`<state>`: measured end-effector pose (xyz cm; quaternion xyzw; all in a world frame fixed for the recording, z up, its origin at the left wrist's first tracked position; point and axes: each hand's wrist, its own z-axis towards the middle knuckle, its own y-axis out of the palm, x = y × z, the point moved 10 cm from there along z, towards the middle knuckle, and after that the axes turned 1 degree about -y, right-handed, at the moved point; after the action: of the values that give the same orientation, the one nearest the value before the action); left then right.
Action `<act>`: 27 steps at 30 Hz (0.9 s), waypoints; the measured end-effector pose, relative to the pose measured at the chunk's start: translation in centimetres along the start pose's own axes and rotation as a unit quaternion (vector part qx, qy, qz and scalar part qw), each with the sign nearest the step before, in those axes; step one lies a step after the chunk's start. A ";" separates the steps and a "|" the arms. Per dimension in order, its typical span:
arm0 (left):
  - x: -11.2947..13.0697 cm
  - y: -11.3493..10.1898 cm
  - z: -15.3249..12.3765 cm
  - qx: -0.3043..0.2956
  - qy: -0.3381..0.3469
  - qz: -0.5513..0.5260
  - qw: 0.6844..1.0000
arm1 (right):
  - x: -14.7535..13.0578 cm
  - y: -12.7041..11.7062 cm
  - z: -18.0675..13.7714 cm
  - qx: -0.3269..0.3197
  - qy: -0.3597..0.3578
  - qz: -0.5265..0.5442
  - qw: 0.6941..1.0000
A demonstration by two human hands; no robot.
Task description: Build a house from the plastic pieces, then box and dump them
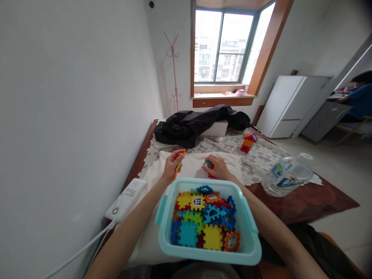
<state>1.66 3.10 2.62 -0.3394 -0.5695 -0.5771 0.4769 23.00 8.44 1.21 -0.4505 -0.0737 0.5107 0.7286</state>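
My left hand [172,166] is closed around orange interlocking building pieces [176,171], with a bit of green showing at the fingers. To the right, my right hand [217,166] grips a small group of building pieces [209,164] in red and blue; the fingers cover part of it. Both hands are over a cream cloth [193,162], just beyond the far rim of a light teal basket [209,259]. Many loose notched pieces lie in the basket, among them a yellow square piece [213,237] and a light blue square piece [188,234].
A built orange and red block piece [247,143] stands on the lace tablecloth. At the right is a large clear plastic bottle [287,176]. Black fabric [186,126] lies at the back, and a white power strip [126,199] sits by the left wall. A person in blue [360,100] is far right.
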 end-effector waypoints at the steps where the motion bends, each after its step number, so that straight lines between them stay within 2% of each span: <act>1: -0.4 -0.1 0.0 0.005 -0.006 0.000 1.000 | -0.5 0.6 -0.1 -0.025 -0.006 -0.015 1.000; 8: -1.9 -1.0 -0.1 0.045 -0.019 -0.008 0.999 | -3.1 3.2 -0.1 -0.173 -0.013 -0.095 0.980; 10: -2.0 -1.4 -0.1 0.062 -0.020 -0.022 0.998 | -3.3 3.4 0.1 -0.192 -0.001 -0.115 0.974; 15: -2.8 -3.3 -0.1 0.108 -0.040 -0.076 0.990 | -2.6 3.3 0.3 -0.188 0.067 -0.156 0.967; 20: -2.6 -4.9 -0.1 0.133 -0.049 -0.137 0.980 | -1.8 3.3 0.2 -0.170 0.102 -0.142 0.970; 24: -2.0 -4.9 -0.2 0.126 -0.060 -0.165 0.976 | -1.4 2.9 0.2 -0.157 0.106 -0.123 0.974; 27: -0.3 -4.2 -0.2 0.105 -0.042 -0.190 0.975 | -1.6 2.9 0.2 -0.170 0.083 -0.102 0.977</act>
<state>-2.17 2.53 0.95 -0.1971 -0.7003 -0.5794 0.3675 20.17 7.42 -0.27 -0.5991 -0.1441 0.3742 0.6930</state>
